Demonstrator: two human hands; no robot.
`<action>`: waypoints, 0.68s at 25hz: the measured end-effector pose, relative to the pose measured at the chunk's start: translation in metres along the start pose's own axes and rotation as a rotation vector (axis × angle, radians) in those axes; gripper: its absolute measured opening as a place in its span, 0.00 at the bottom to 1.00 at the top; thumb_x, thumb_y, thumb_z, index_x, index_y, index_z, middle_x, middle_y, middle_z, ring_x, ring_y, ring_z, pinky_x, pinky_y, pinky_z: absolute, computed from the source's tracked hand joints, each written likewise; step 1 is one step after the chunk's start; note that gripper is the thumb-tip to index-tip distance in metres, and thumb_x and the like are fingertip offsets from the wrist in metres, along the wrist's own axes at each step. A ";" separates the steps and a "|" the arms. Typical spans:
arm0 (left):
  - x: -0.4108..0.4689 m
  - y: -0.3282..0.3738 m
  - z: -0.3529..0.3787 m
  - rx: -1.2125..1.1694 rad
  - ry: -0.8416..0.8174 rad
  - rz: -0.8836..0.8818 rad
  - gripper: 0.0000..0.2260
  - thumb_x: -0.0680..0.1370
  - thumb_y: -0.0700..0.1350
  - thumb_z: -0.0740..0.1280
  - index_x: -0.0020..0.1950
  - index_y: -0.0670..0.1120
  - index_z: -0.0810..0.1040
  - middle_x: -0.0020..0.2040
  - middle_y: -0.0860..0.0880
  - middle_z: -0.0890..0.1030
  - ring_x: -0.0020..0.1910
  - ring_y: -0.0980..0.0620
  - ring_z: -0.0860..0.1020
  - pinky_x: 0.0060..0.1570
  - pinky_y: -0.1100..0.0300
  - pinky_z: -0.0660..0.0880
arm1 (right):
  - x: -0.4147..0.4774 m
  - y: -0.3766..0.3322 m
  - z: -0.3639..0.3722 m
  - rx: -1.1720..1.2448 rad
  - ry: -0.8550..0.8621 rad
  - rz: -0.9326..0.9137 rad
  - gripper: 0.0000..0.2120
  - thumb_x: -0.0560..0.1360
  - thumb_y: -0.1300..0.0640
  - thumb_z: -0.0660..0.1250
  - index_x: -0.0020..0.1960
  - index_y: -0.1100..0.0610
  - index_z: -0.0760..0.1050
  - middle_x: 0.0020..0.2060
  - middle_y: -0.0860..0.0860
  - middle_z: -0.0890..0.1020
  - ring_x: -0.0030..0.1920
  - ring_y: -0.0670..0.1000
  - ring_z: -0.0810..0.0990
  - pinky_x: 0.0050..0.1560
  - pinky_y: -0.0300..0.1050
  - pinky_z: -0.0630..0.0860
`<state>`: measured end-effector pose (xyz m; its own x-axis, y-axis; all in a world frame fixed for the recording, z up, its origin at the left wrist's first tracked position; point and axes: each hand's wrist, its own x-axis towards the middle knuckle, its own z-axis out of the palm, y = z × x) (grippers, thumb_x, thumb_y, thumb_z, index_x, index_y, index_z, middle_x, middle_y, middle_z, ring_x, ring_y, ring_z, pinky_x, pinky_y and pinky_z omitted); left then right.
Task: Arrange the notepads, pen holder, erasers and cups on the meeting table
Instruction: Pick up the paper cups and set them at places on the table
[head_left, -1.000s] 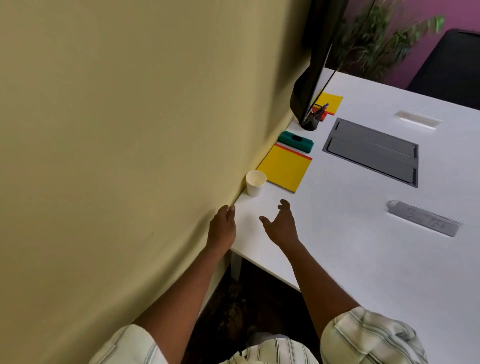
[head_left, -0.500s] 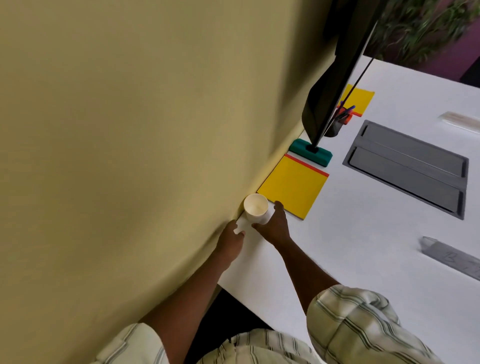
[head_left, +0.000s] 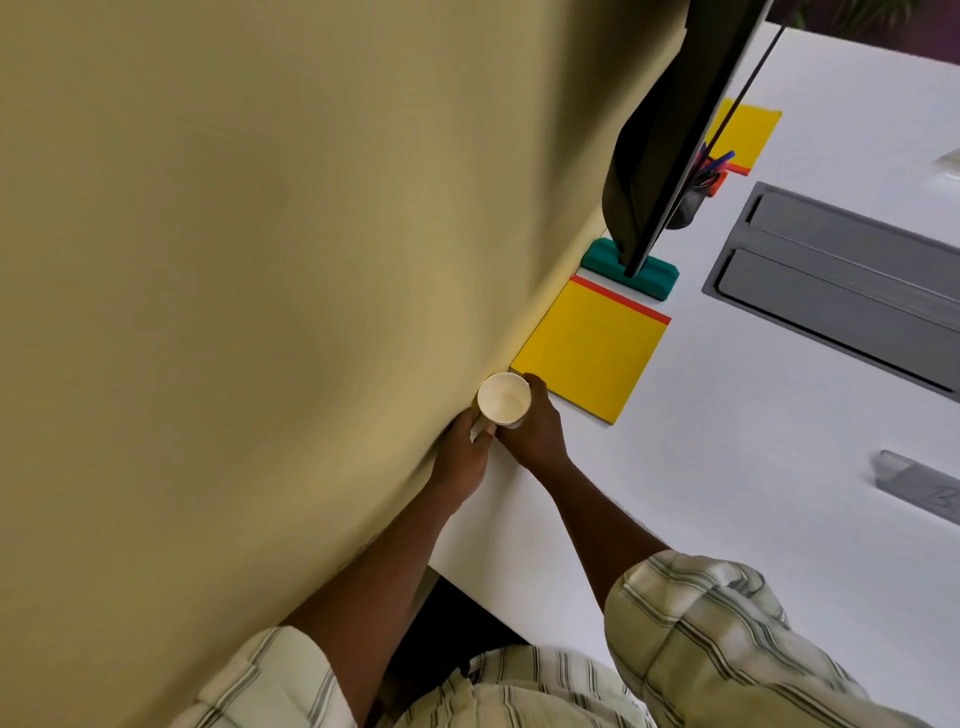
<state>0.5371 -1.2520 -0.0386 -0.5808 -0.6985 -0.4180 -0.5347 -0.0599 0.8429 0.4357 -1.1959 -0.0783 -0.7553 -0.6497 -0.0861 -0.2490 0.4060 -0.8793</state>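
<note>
A white paper cup is held upright at the near left corner of the white desk, close against the olive-yellow wall; its open mouth faces the camera and the inside looks empty; whether its base touches the desk cannot be told. The right hand is wrapped around the cup's right side, the fingers curled closed on it; the left hand is pressed between the wall and the cup, with fingertips at the cup's lower left side, so the cup is gripped from both sides. Just beyond the cup, a yellow notepad with a red strip along its far edge lies flat on the desk, its near corner almost touching the cup's rim. Beyond that notepad a teal eraser is seen, partly covered by the lower edge of a dark screen that hangs over the desk. Farther back, a dark pen holder with blue and purple pens is partly hidden behind the screen, and a second yellow notepad lies just behind it. A grey recessed panel with 2 flaps is set into the desk to the right, well apart from the cup; a grey nameplate lies near the right edge of the view. Striped short sleeves are visible on both arms.
</note>
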 end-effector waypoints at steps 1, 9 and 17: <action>0.000 0.000 -0.001 -0.014 -0.008 0.011 0.19 0.81 0.41 0.60 0.72 0.42 0.67 0.70 0.45 0.71 0.71 0.48 0.67 0.71 0.48 0.64 | -0.002 -0.001 0.000 0.006 0.009 -0.002 0.36 0.61 0.58 0.81 0.64 0.64 0.68 0.57 0.58 0.78 0.55 0.56 0.78 0.50 0.39 0.73; -0.017 0.007 -0.006 -0.087 -0.033 0.050 0.33 0.70 0.47 0.75 0.72 0.48 0.67 0.69 0.49 0.72 0.69 0.52 0.69 0.68 0.51 0.68 | -0.025 -0.013 -0.011 0.034 0.059 -0.112 0.30 0.65 0.57 0.79 0.62 0.63 0.71 0.55 0.57 0.79 0.53 0.51 0.77 0.50 0.39 0.77; -0.060 0.021 -0.028 -0.152 -0.069 0.296 0.30 0.65 0.41 0.78 0.66 0.49 0.74 0.61 0.51 0.79 0.61 0.52 0.76 0.59 0.58 0.75 | -0.090 -0.060 -0.030 0.103 0.146 -0.164 0.28 0.63 0.50 0.79 0.60 0.53 0.73 0.55 0.51 0.80 0.54 0.47 0.77 0.51 0.37 0.74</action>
<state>0.5781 -1.2313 0.0137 -0.7399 -0.6522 -0.1648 -0.2416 0.0290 0.9699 0.5010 -1.1425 -0.0040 -0.7915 -0.5985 0.1237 -0.3177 0.2299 -0.9199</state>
